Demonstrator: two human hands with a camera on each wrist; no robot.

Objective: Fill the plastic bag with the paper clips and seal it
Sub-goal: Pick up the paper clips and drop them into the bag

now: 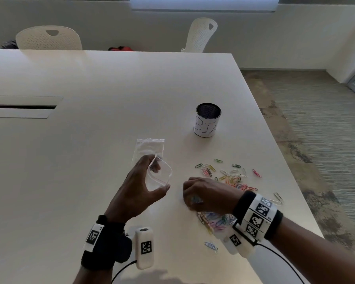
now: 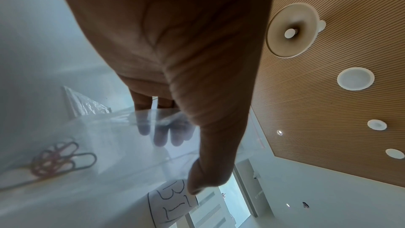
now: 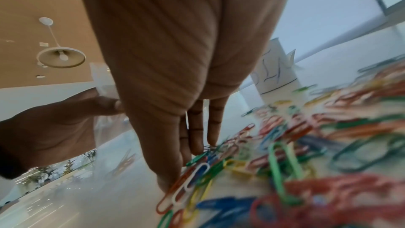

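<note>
My left hand (image 1: 159,173) holds a small clear zip bag (image 1: 166,170) just above the white table, thumb and fingers spreading its mouth wide. In the left wrist view a few clips (image 2: 59,159) show through the bag's plastic (image 2: 122,133). Just right of the bag, my right hand (image 1: 190,196) is down on the table with thumb and fingers (image 3: 195,143) pinching a bunch of coloured paper clips (image 3: 197,171). More paper clips (image 1: 230,175) lie scattered behind the hand, and another heap (image 1: 215,220) sits under the wrist.
A second clear bag (image 1: 150,147) lies flat behind my left hand. A mesh cup with a white paper label (image 1: 207,120) stands further back right. The table's right edge (image 1: 295,181) runs close to the clips. Two chairs stand beyond the far edge.
</note>
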